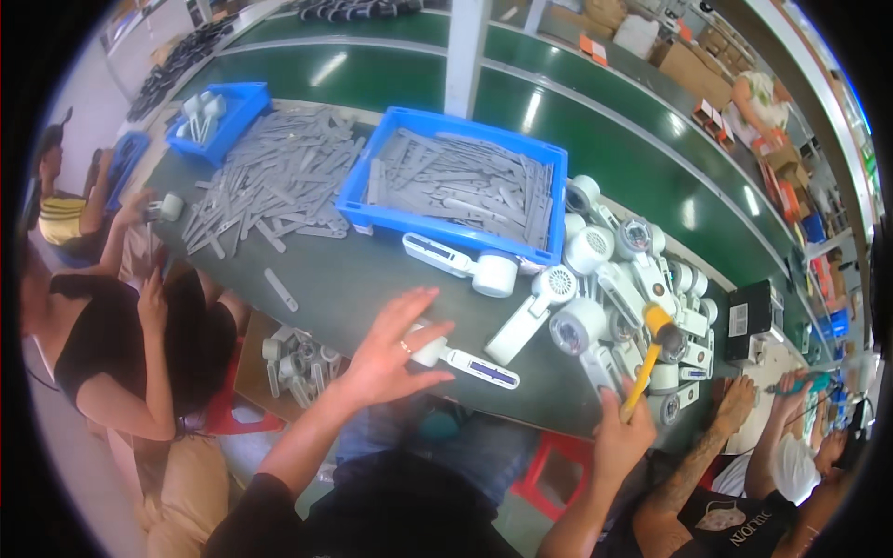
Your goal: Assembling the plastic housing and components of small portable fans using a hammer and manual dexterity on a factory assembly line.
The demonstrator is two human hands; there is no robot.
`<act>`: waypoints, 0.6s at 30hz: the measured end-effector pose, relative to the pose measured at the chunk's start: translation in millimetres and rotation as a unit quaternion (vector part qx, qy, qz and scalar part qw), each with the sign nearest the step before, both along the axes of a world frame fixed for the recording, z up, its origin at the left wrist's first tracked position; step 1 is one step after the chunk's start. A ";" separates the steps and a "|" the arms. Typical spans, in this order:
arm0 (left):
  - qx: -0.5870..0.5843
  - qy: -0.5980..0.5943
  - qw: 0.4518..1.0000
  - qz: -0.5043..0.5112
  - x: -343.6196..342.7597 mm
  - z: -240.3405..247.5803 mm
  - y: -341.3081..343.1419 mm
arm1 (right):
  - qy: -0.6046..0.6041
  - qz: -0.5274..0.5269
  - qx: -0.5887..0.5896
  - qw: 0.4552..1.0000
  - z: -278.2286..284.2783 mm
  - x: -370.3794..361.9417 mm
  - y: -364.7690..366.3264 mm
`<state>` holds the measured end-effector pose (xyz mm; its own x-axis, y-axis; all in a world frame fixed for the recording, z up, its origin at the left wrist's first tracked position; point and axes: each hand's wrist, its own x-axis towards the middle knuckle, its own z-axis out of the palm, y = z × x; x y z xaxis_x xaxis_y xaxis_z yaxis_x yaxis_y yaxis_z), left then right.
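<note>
A white handheld fan (486,370) lies on the dark table in front of me, its handle pointing right with a long dark slot facing up. Around its round head, partly covering it, my left hand (395,349) spreads its fingers and thumb apart. My right hand (621,432) is closed round the yellow handle of a small mallet (644,377), whose yellow and dark head is raised over the fan pile. Another white fan (493,273) lies beyond my left hand, beside the blue crate.
Grey plastic strips fill a blue crate (449,120) and form a loose heap (279,177) to its left. Many white fans (591,249) pile up at right. A smaller blue bin (244,98) holds fan parts. Co-workers sit on both sides; a tattooed arm (698,456) reaches close on my right.
</note>
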<state>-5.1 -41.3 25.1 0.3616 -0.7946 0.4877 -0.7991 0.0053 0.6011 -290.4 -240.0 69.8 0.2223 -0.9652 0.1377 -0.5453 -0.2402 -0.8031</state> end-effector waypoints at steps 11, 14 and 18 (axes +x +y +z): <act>0.021 -0.007 1.000 0.003 -5.4 -7.1 7.6 | 0.059 0.194 -0.216 0.955 51.7 245.5 -28.4; 0.022 -0.027 0.999 0.003 -6.6 -9.9 -0.7 | 0.031 0.246 -0.183 0.951 30.6 304.8 -28.1; 0.032 -0.018 0.999 0.016 -0.5 -4.4 7.6 | 0.050 0.325 -0.136 0.934 30.2 342.4 2.3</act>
